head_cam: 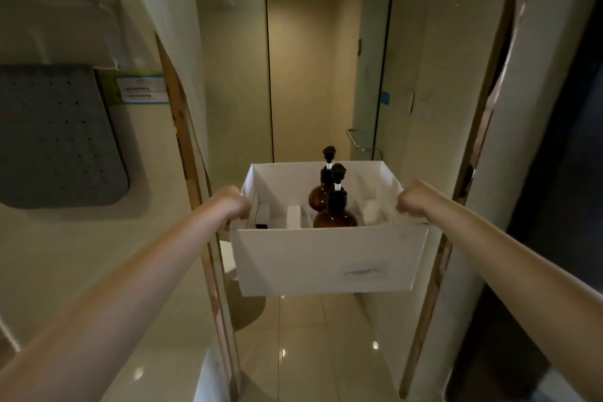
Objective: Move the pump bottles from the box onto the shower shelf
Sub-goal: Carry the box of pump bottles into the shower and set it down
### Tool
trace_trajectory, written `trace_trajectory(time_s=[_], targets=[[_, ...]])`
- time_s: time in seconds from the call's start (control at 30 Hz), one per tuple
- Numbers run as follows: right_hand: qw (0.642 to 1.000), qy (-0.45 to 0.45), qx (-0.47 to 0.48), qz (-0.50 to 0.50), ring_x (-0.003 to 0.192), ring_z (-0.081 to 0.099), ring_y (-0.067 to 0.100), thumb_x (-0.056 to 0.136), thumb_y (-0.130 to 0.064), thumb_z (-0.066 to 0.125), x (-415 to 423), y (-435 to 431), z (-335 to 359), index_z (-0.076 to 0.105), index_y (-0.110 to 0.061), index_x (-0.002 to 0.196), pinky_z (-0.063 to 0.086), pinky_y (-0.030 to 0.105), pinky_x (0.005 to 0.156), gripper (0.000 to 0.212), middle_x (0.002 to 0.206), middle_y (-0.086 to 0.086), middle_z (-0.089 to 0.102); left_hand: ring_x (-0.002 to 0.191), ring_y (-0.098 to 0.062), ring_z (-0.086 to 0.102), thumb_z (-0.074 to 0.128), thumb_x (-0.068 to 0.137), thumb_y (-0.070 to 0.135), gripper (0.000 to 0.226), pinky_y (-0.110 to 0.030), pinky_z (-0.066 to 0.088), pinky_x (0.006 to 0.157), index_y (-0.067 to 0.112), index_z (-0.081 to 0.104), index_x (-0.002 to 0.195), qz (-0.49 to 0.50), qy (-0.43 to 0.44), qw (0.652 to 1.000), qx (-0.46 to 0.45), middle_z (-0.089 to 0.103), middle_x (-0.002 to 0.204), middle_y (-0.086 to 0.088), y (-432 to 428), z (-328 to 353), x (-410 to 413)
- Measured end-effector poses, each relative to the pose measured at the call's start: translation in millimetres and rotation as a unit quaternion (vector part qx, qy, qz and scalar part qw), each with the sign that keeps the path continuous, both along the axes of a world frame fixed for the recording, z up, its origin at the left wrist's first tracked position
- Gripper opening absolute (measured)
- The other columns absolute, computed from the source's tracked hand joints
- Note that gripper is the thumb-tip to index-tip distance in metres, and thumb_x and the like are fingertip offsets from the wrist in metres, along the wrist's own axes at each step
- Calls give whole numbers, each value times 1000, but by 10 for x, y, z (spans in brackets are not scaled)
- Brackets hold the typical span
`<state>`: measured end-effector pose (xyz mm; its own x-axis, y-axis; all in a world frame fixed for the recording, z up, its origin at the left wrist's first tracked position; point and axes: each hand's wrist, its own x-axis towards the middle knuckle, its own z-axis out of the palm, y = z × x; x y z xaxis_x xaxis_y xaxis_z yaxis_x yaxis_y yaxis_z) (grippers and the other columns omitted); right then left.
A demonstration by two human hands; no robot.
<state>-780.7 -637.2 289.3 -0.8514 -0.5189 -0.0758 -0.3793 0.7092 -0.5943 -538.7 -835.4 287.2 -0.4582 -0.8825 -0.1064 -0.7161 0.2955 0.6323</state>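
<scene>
Ahead, both hands (233, 204) (412, 202) grip the box (326, 258) rims between doorframe edges (195, 179).

It was a bathroom. Beyond the right hand (412, 202) stood a glass door (372, 75) with a metal handle (354, 140), like on a shower. Shiny floor tiles (310, 352) lay below both hands. A grey mat (58, 137) hung above the left hand (233, 206), off to its left.

One head-worn wide-angle view, facing forward and slightly down: the box (329, 258) sits close, dead centre, the bathroom floor (326, 352) below.
</scene>
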Motion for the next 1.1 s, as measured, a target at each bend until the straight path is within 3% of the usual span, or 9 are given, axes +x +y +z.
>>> trace_trajectory(time_s=[0.13,0.23,0.4,0.57,0.7,0.83,0.93,1.0,1.1], targets=[[1000,2,-6,-12,96,63,38,84,-2,54,-66,-140,-12,60,5,111,52,45,87,29,106,24,64,75,-26,49,54,81,0,31,-33,41,62,-2,50,112,-22,-4,1000,3,51,89,-15,-215,6,-101],[1000,-12,-13,-21,97,62,37,84,-2,55,-146,-244,-52,61,5,111,51,44,87,29,107,24,63,62,-20,43,54,82,0,38,-29,38,53,-3,47,119,-29,-18,999,-12,46,80,-11,-363,10,-208],[999,-21,-17,-25,83,60,34,81,0,56,-364,-444,-121,63,8,107,50,38,76,28,94,23,63,61,-21,44,54,80,-2,25,-28,36,47,0,48,104,-33,-22,999,-12,40,72,-8,-587,8,-442],[1000,-7,-3,-10,91,65,39,80,-1,55,-752,-703,-130,62,8,106,49,36,71,28,100,26,65,68,-23,44,54,79,-1,35,-31,37,50,0,47,113,-22,-18,1000,5,40,75,-8,-814,-53,-782],[1000,3,-2,2,80,61,33,80,0,56,-1139,-937,-90,62,9,102,45,32,66,24,89,22,62,80,-26,46,54,79,-2,38,-35,40,63,0,46,116,-17,-10,1000,4,39,74,-7,-1003,-52,-1117],[1000,-2,-16,14,69,57,27,77,4,56,-1555,-1160,-22,61,4,81,41,27,59,6,77,19,58,61,-19,41,54,80,-4,33,-34,39,61,1,48,112,-4,5,1000,-4,39,70,-6,-1194,52,-1501],[999,-11,-22,28,59,50,21,78,6,53,-1884,-1361,30,52,-1,64,34,21,48,16,68,15,52,69,-24,47,52,82,-7,36,-31,38,51,-4,51,118,3,29,1000,7,45,73,-8,-1357,74,-1789],[999,-8,-26,39,64,51,23,80,6,53,-2085,-1503,73,55,0,76,34,21,48,7,73,16,53,83,-27,46,50,85,-6,38,-30,37,49,-4,50,123,12,32,999,19,46,78,-10,-1469,66,-1969],[999,-7,-23,49,69,52,25,81,4,55,-2329,-1703,108,57,0,94,34,22,48,13,81,18,54,84,-29,48,49,84,-6,37,-34,41,64,-4,51,121,24,40,999,24,49,84,-13,-1650,59,-2212]])
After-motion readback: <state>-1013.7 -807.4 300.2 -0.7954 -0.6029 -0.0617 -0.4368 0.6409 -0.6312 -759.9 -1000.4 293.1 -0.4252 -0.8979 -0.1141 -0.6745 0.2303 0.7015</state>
